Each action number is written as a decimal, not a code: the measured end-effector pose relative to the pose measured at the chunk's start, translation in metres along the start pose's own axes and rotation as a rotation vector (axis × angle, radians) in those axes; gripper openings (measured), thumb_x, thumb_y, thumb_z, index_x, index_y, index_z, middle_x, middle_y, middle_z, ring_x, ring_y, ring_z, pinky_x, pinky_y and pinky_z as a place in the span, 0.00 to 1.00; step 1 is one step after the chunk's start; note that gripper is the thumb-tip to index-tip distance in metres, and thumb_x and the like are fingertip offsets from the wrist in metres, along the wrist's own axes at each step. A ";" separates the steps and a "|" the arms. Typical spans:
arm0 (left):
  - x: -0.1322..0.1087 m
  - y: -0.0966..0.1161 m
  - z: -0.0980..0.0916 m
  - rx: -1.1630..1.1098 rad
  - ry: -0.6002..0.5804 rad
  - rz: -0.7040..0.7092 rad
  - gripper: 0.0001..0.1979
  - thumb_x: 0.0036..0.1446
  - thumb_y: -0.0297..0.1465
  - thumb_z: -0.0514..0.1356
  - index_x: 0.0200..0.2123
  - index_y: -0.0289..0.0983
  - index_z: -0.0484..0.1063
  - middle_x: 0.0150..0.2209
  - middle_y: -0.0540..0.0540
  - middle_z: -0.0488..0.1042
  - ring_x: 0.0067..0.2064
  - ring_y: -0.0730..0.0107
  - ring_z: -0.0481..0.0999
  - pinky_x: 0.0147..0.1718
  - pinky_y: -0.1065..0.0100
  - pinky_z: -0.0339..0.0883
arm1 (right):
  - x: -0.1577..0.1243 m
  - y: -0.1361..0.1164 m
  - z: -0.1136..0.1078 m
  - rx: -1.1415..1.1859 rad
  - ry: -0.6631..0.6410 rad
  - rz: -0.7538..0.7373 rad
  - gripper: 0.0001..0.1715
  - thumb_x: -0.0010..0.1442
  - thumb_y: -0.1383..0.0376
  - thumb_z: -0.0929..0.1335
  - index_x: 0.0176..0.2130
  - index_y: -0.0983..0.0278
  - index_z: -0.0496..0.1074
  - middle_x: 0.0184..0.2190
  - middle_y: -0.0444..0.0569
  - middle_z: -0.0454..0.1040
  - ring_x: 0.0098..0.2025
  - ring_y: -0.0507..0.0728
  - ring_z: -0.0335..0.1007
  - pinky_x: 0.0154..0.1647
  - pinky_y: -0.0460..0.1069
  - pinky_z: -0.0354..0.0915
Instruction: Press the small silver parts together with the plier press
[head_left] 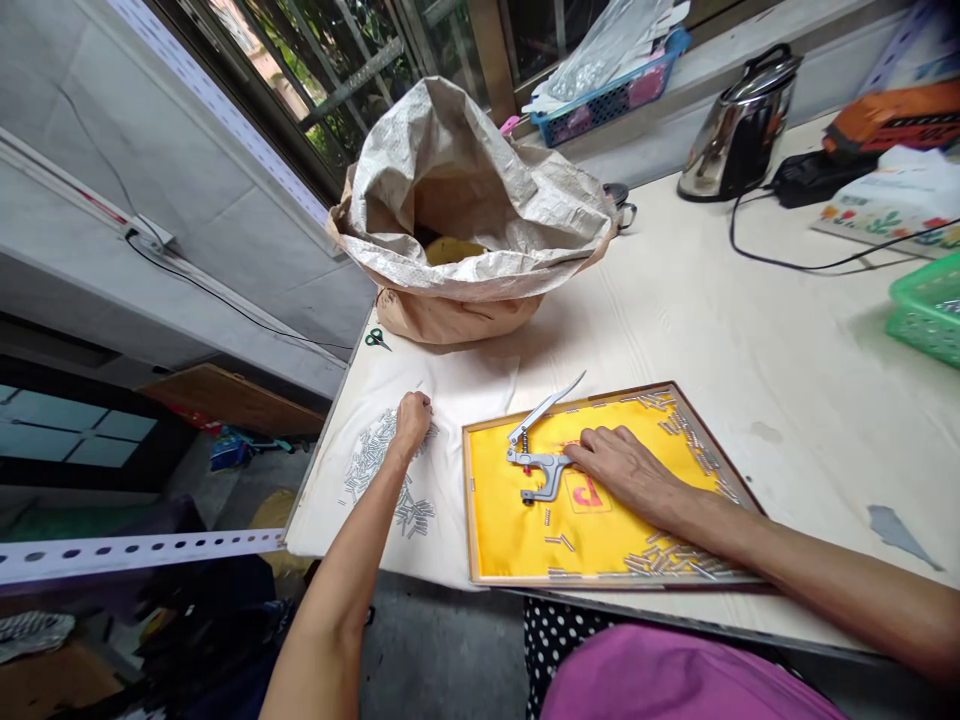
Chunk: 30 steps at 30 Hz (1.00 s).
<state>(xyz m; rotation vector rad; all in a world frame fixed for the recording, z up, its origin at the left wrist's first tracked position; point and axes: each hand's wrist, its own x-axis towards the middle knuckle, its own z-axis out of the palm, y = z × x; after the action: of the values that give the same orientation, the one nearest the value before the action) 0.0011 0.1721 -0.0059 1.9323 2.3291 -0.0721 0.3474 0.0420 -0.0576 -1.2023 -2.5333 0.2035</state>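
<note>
I've got the right hand [619,468] wrapped on the grey pliers [550,464] at my five o'clock, over the yellow tray [499,540]. My left hand [412,416] is bunched at the metal pin pile's [372,452] one o'clock edge; can't tell if it's pinching any.

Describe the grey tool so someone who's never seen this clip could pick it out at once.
On the pale table, nearer the person than the big open sack, lies a shallow yellow-bottomed tray. The grey tool is toward its left side in the view. Its long slanting lever and C-shaped head set it apart from the small thin metal pieces scattered around the tray.
</note>
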 end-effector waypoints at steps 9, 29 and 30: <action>-0.018 0.002 -0.009 -0.232 0.125 0.026 0.08 0.58 0.25 0.55 0.40 0.34 0.73 0.41 0.42 0.78 0.42 0.66 0.77 0.44 0.68 0.68 | -0.001 0.000 0.003 0.026 -0.023 0.016 0.11 0.65 0.72 0.62 0.45 0.61 0.69 0.38 0.50 0.69 0.39 0.58 0.63 0.40 0.52 0.51; -0.170 0.057 0.035 -0.465 0.037 0.337 0.08 0.61 0.25 0.57 0.33 0.37 0.77 0.36 0.43 0.76 0.41 0.62 0.77 0.43 0.63 0.71 | 0.001 0.005 0.010 -0.034 -0.007 0.028 0.12 0.66 0.69 0.59 0.46 0.61 0.68 0.39 0.51 0.68 0.40 0.59 0.58 0.41 0.52 0.49; -0.170 0.059 0.034 -0.562 0.026 0.285 0.07 0.60 0.26 0.59 0.33 0.37 0.77 0.36 0.43 0.77 0.40 0.62 0.78 0.42 0.63 0.71 | 0.002 0.005 0.009 -0.037 -0.009 0.028 0.12 0.66 0.69 0.59 0.46 0.61 0.68 0.39 0.51 0.69 0.40 0.59 0.58 0.40 0.52 0.49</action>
<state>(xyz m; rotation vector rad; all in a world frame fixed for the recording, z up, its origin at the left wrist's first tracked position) 0.0918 0.0133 -0.0173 1.9261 1.7895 0.5673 0.3466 0.0465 -0.0672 -1.2548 -2.5396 0.1693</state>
